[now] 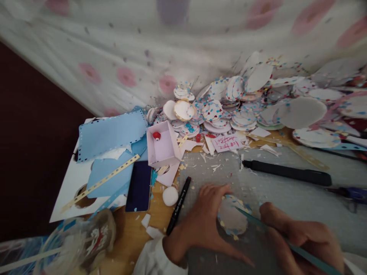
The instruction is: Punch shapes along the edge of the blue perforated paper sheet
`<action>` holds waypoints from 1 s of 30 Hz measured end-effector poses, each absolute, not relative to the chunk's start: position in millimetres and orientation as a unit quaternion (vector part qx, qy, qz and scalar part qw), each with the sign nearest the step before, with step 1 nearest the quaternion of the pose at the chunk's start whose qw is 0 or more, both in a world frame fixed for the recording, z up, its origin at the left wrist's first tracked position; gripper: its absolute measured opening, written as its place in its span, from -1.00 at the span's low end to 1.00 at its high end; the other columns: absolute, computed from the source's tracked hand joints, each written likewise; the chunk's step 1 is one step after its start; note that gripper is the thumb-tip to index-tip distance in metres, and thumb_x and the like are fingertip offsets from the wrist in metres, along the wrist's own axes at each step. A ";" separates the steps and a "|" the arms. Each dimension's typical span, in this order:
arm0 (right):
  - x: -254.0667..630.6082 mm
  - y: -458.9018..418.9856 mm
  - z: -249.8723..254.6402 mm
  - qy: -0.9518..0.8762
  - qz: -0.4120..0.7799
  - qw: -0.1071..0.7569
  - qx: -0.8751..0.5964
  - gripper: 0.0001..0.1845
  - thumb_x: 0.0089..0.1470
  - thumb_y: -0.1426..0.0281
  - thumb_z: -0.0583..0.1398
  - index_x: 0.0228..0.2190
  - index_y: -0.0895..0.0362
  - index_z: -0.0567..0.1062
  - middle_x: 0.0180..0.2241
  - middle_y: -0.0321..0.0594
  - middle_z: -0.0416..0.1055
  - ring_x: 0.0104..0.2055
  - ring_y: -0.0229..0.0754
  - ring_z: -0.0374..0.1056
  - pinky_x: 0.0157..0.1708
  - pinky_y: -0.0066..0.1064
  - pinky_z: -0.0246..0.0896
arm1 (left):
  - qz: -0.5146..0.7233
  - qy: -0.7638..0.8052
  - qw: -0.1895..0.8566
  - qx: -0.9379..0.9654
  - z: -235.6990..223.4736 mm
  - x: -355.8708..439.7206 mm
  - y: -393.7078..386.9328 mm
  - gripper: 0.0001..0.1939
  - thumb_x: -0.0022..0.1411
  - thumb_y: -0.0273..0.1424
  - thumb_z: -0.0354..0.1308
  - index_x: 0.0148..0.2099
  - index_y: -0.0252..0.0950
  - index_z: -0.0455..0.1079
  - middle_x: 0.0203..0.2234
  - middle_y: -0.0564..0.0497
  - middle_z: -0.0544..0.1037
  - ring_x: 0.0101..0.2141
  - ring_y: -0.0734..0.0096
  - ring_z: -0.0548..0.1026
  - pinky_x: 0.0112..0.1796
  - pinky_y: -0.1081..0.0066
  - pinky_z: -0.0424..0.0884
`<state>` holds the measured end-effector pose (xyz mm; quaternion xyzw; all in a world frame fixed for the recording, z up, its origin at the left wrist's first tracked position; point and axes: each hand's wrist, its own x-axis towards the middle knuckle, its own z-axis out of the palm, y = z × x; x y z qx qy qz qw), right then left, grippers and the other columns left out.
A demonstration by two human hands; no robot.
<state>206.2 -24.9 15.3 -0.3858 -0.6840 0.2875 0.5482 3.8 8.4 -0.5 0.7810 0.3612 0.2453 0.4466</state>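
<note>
Spread flat on the grey cutting mat [209, 168], my left hand [200, 221] has its thumb and fingers apart, beside the left edge of a small round white paper disc [233, 217]. Blue and yellow specks ring the disc's rim. A slim teal pencil-like tool [255, 219] is pinched in my right hand [304, 236], and its tip is over the disc. Whether the tip touches the paper I cannot tell. A black marker [179, 206] lies left of my left hand, near a small blank white disc [170, 196].
Many decorated paper discs [212, 110] are heaped along the back. A lilac box [163, 145] holds a small red item. Left of it lie a phone [139, 186] and blue card [113, 133]. A black cutter-like tool [286, 172] is on the mat; paper scraps are scattered about.
</note>
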 end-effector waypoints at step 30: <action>206.0 -20.8 7.6 -0.801 0.209 0.471 -0.305 -0.63 0.00 0.76 0.05 -0.53 0.06 0.11 -0.62 -0.45 0.18 -0.55 -0.35 0.19 -0.50 -0.47 0.16 | 0.326 0.366 0.482 0.726 -1.0 2.7 5.5 -0.34 0.14 -0.23 0.27 0.25 -0.23 0.20 0.10 -0.18 0.39 0.11 0.01 0.38 0.12 0.01 0.33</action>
